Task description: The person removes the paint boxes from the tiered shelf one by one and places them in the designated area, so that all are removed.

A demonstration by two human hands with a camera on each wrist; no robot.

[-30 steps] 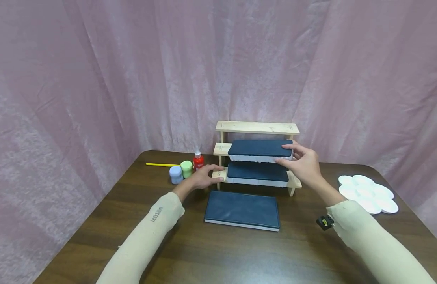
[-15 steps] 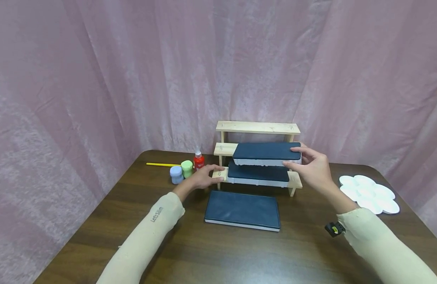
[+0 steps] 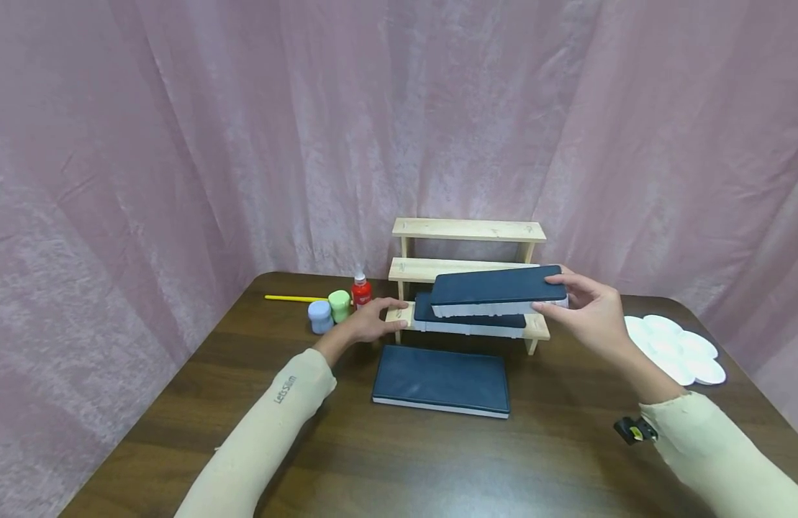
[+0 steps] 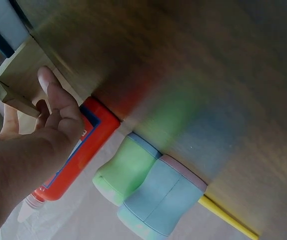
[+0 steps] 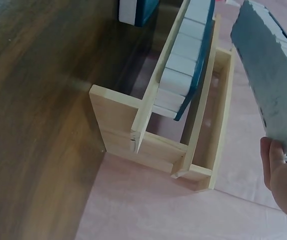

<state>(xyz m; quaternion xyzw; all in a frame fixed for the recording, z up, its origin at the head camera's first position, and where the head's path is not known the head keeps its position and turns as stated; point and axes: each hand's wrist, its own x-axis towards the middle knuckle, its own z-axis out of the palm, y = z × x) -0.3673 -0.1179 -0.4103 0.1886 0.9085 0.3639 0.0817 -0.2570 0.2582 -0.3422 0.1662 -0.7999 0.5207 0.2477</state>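
Wrist views added detail the head camera lacked, the right hand [image 3: 589, 313] pinching a dark case [image 3: 499, 291] by its right end, lifted clear of the wooden rack [image 3: 466, 230] near the table's back edge, while the left hand [image 3: 366, 325], fingers seemingly loose, touched the rack's bottom-left corner beside a red bottle [image 4: 78, 150].

The head camera looks forward and down over the table [image 3: 399, 460] from its near edge, taking in the whole wooden rack [image 3: 466, 280] at the far side. The left wrist camera sits close at the rack's left end [image 4: 21, 75], beside the paint bottles [image 4: 133, 175]. The right wrist camera sits close at its right end [image 5: 153, 140]. All three share the rack.
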